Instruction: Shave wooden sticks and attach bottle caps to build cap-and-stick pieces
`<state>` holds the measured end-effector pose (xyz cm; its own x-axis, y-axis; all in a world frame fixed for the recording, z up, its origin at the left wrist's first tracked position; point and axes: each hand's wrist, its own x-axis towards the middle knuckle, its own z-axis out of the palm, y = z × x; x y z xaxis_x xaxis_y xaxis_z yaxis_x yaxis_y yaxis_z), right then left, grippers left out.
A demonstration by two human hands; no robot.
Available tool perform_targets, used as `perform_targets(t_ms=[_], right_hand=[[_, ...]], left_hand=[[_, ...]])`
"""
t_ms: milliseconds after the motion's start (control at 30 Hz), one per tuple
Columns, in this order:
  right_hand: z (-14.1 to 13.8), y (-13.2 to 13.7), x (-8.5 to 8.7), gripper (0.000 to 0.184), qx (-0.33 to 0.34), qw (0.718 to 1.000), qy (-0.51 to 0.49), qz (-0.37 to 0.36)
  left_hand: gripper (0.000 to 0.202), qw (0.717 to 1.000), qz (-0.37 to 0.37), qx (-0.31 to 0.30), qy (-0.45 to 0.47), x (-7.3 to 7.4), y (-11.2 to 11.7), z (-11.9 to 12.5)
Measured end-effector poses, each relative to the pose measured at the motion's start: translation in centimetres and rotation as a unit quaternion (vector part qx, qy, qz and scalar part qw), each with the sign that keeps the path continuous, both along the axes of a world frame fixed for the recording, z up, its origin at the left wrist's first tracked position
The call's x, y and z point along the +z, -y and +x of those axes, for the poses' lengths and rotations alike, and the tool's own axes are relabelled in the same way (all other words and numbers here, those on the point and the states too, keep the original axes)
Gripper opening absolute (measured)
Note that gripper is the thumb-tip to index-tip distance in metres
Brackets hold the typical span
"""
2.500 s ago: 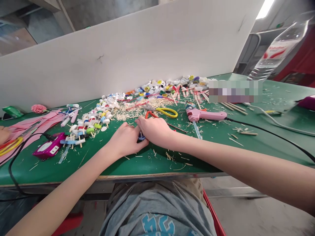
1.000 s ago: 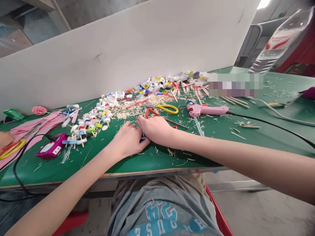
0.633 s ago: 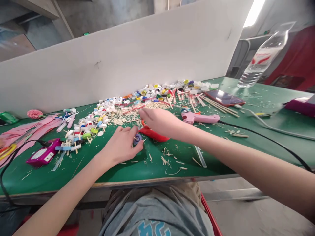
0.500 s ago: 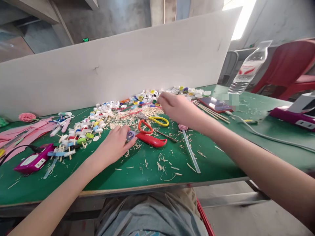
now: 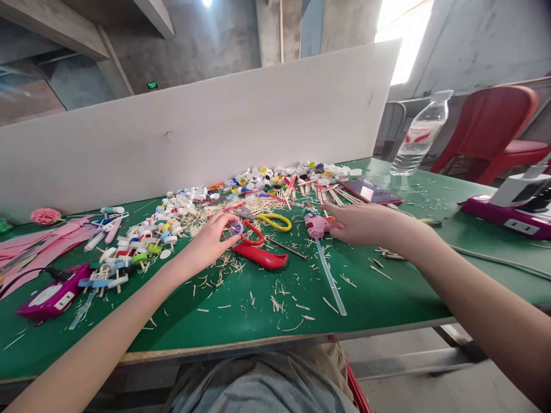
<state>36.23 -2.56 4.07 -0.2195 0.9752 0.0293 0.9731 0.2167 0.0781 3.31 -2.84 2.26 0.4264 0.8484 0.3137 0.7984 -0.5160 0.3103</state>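
Observation:
My left hand pinches a small purple bottle cap between thumb and fingertips, just above the green table. My right hand lies over the pink glue gun, fingers curled on its body; a clear glue stick sticks out of the gun toward me. Red-handled cutters lie between my hands, with yellow-handled scissors just behind them.
A heap of coloured bottle caps and wooden sticks runs along a white board. Cap-and-stick pieces lie at left beside a purple device. A phone, a water bottle and a purple power strip are at right. Wood shavings litter the table.
My hands have parted: the left kept the purple cap and lifted slightly, the right swung away to the back heap and then onto the pink glue gun. The view tilted upward.

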Motion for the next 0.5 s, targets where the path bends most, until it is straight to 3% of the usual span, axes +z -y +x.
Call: perform_targets(t_ms=[133, 300, 500], right_hand=[[-0.3, -0.2, -0.7, 0.056, 0.021, 1.0, 0.023, 0.001], [-0.2, -0.7, -1.6, 0.038, 0.033, 0.998, 0.036, 0.032], [0.1, -1.0, -1.6, 0.038, 0.034, 0.995, 0.007, 0.089]], left_hand=[[0.031, 0.998, -0.021, 0.0, 0.056, -0.7, -0.4, 0.0], [0.026, 0.995, -0.042, -0.004, 0.094, -0.9, -0.2, 0.3], [0.028, 0.994, -0.051, -0.001, 0.094, -0.8, 0.3, 0.7]])
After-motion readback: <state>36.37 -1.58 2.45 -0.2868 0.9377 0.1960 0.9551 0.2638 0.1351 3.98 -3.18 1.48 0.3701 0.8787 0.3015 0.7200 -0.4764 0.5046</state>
